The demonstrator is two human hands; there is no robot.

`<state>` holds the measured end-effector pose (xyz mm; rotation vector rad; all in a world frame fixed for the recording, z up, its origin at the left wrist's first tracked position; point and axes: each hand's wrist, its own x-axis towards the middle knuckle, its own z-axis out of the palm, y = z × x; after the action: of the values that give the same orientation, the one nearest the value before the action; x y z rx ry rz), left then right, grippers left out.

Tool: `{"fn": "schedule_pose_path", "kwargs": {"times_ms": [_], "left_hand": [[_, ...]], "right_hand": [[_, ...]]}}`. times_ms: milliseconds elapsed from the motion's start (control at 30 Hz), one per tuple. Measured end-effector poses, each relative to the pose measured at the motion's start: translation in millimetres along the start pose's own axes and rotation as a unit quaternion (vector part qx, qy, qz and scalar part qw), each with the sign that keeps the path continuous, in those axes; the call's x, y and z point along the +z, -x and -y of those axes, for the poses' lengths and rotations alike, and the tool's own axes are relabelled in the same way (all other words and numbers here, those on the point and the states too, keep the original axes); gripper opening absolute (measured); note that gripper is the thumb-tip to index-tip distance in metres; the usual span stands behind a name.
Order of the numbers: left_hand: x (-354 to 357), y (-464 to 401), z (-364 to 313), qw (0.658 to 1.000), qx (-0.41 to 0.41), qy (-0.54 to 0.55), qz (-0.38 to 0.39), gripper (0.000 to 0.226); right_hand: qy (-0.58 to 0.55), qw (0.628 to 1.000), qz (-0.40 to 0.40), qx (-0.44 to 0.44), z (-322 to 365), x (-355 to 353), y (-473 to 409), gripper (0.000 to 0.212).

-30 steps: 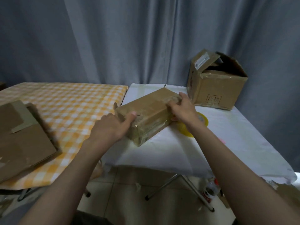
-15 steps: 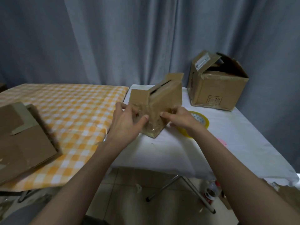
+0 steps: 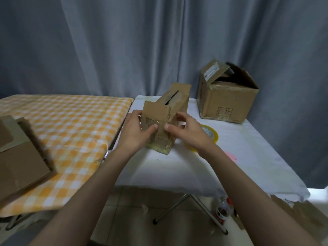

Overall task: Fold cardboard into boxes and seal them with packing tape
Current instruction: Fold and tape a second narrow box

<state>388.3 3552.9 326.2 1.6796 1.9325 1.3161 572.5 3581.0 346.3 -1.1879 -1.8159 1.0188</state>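
A small oblong box of brown corrugated cardboard stands on the white cloth-covered table, near the middle of the view. Its near end face is wrapped in glossy, wrinkled clear tape, and its top flaps stand up, leaving a dark narrow slit between them. The left hand grips the near end from the 9 o'clock side, thumb pressed flat on the taped face and fingers curled round the left edge. The right hand grips it from the 3 o'clock side, thumb on the same taped face close to the left thumb, fingers wrapped behind the right wall.

At 3 o'clock of the box, partly hidden by the right wrist, lies a round yellow roll of packing tape, flat on the cloth. At 2 o'clock sits a larger squarish brown cardboard carton with crumpled open flaps, a white label and shiny tape along its seams. At 9 o'clock, on a separate table with an orange-and-white chequered cloth, rests a flattened sheet of brown cardboard. Pleated grey curtains hang behind.
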Motion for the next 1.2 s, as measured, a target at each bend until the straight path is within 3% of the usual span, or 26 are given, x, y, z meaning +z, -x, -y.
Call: {"fn": "schedule_pose_path", "kwargs": {"times_ms": [233, 567, 767, 867, 1033, 1200], "left_hand": [[26.3, -16.3, -15.4, 1.000, 0.015, 0.000, 0.023, 0.064], [75.6, -95.7, -36.5, 0.990, 0.012, -0.047, 0.136, 0.061], [111.5, -117.2, -40.8, 0.988, 0.051, -0.061, 0.131, 0.059], [124.9, -124.2, -42.5, 0.986, 0.055, -0.071, 0.143, 0.070], [124.0, -132.6, -45.4, 0.970, 0.075, -0.177, 0.152, 0.076], [101.6, -126.3, -44.8, 0.922, 0.078, -0.340, 0.169, 0.084]], "right_hand": [[0.120, 0.985, -0.123, -0.015, -14.2, -3.5, -33.4, 0.039], [0.171, 0.976, -0.132, 0.039, -21.6, -37.3, -113.9, 0.030], [0.171, 0.971, -0.148, 0.075, -36.9, -57.0, -144.8, 0.039], [0.183, 0.971, -0.128, 0.086, -44.0, -65.8, -152.0, 0.044], [0.226, 0.964, -0.091, 0.106, -43.7, -73.3, -147.6, 0.053], [0.304, 0.944, -0.057, 0.112, -32.0, -74.0, -124.0, 0.045]]}}
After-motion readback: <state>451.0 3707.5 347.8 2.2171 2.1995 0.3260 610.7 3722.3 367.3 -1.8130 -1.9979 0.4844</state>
